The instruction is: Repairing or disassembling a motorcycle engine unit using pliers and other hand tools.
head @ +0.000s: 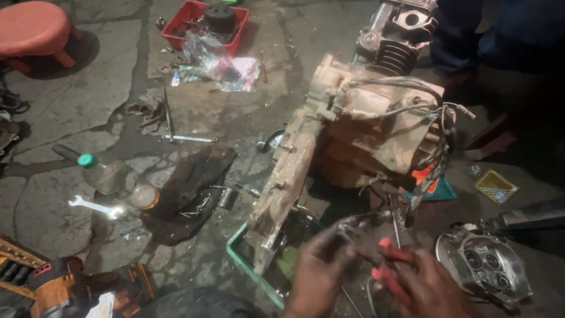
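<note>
Cracked concrete floor (106, 76) carries a grimy engine (359, 135) standing just beyond both hands; right hand (429, 288) grips red-handled pliers (391, 265), left hand (321, 265) pinches something small, blurred.

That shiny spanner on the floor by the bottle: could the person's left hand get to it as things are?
Probably yes. The spanner lies in the open beside the bottle, uncovered. But the left hand is gripping something dark near the engine, so it would have to let go first.

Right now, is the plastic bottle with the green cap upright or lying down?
Lying down. The bottle rests on its side on the cracked floor, green cap pointing upper left, beside the wrench.
</note>
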